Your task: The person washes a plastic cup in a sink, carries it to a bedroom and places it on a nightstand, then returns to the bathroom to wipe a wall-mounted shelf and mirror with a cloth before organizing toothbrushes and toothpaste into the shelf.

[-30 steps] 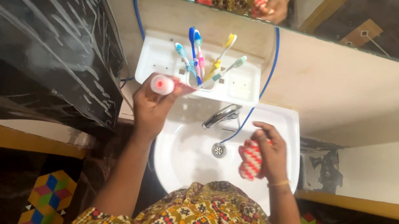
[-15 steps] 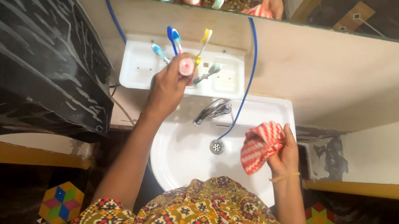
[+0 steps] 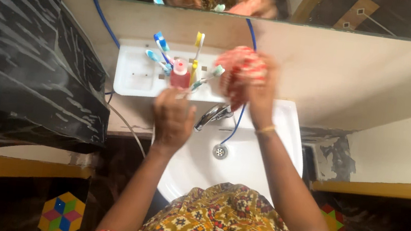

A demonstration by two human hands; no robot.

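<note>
My left hand (image 3: 171, 119) hovers just below the white wall shelf (image 3: 135, 74), holding nothing, its fingertips close to the shelf's front edge. A red tube with a white cap (image 3: 179, 74) stands upright in the shelf's holder among several toothbrushes (image 3: 159, 48). My right hand (image 3: 259, 93) is raised to the right end of the shelf and grips a bunched red-and-white checked cloth (image 3: 239, 65), which covers that part of the shelf.
A white sink (image 3: 262, 163) with a chrome tap (image 3: 213, 115) and a drain (image 3: 220, 152) lies under my arms. A blue hose (image 3: 239, 122) runs down the wall. There is a mirror (image 3: 331, 8) above and a black panel (image 3: 32, 49) to the left.
My left hand set the red tube into the holder and drew back below the shelf. My right hand lifted the cloth from beside the sink up to the shelf's right end.
</note>
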